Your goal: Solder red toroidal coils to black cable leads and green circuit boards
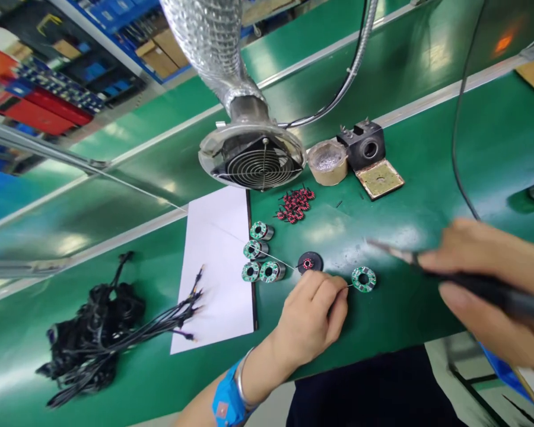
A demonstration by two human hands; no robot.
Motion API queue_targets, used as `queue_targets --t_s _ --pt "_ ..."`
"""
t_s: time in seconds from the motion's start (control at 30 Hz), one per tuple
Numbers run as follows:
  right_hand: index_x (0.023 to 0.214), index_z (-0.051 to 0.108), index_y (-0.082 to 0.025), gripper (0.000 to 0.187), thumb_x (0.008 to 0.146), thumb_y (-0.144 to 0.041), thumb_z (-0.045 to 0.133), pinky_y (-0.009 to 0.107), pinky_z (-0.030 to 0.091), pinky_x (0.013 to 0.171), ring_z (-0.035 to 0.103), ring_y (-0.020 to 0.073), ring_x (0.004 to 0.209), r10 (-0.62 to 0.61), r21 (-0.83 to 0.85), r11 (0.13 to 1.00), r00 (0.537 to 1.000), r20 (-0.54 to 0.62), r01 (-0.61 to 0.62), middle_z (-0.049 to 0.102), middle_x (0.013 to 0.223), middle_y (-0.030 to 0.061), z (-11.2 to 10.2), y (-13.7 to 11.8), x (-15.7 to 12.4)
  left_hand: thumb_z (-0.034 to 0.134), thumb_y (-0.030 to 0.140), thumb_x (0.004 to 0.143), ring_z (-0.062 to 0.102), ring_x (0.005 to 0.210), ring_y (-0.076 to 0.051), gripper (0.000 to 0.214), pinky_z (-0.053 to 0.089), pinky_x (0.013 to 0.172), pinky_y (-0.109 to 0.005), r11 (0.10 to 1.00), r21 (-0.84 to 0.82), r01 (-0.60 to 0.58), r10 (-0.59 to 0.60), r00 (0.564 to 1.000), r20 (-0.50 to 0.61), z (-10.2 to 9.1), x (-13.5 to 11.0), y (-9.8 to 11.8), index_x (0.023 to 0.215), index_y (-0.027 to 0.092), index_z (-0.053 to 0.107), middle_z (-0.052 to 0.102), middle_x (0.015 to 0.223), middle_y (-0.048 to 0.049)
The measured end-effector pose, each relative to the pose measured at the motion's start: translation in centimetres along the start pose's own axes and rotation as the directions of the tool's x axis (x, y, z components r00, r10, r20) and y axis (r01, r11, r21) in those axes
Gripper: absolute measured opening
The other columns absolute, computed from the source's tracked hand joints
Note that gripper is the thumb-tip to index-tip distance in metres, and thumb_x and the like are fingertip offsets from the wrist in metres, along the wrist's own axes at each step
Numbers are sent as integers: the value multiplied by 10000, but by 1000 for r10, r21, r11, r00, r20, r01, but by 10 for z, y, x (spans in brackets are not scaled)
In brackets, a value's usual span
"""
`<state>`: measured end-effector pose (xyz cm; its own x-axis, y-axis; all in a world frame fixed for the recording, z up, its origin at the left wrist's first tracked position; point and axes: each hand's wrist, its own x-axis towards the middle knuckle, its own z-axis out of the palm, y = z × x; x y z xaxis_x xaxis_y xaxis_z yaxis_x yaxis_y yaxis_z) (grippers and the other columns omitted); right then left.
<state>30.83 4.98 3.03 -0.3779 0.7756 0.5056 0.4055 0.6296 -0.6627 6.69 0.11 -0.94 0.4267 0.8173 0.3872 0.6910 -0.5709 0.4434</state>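
Observation:
My left hand is closed in a pinch on a thin solder wire. The wire runs back to the upper left, and its short free end points at a round green circuit board. Just beyond my knuckles lies a black disc with a small red-and-black ring part on it. On the right, my right hand grips a soldering iron by its dark handle. Its blurred tip points left, above the table and apart from the board.
Several metal cylinders with green boards stand beside a white sheet. Behind are red ring parts, a round tub and an iron stand with sponge. A fume extractor hangs overhead. Black cables lie left.

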Motion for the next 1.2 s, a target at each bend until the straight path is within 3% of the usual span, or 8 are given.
queue_targets --t_s 0.1,0.2,0.37,0.87,1.2 --pt "1047 600 -229 339 738 -109 529 356 467 490 595 203 595 -22 182 983 995 100 3 597 630 26 -11 -13 -27 602 88 878 575 725 -164 121 499 660 -281 1000 29 3 -2 1000 -11 2 0 -1 968 169 596 649 792 -37" --pt "1073 599 -213 389 715 -87 515 337 436 473 558 172 524 -25 302 953 988 152 -22 571 604 5 0 -4 -34 620 93 872 577 727 -166 139 503 662 -286 999 36 2 -2 1000 -14 3 -1 -1 986 171 604 657 800 -38" --pt "1016 640 -173 322 717 -133 528 317 344 453 484 155 454 -31 429 902 999 -39 44 552 586 11 25 7 -29 594 76 881 580 711 -160 135 505 655 -279 998 55 8 -7 1000 -7 1 -1 0 979 170 600 662 788 -39" --pt "1024 632 -124 317 728 -104 521 296 332 513 456 124 520 -51 413 909 999 -10 50 543 616 2 26 3 -32 600 70 880 590 719 -162 145 513 658 -278 997 77 -7 6 1000 17 1 1 0 998 154 600 667 800 -48" --pt "1054 623 -165 319 754 -123 522 300 338 521 460 132 513 -44 413 910 999 31 27 538 621 -7 24 2 -29 594 70 883 581 710 -159 151 507 648 -279 997 75 -14 12 1000 25 1 0 0 1006 158 598 662 794 -44"
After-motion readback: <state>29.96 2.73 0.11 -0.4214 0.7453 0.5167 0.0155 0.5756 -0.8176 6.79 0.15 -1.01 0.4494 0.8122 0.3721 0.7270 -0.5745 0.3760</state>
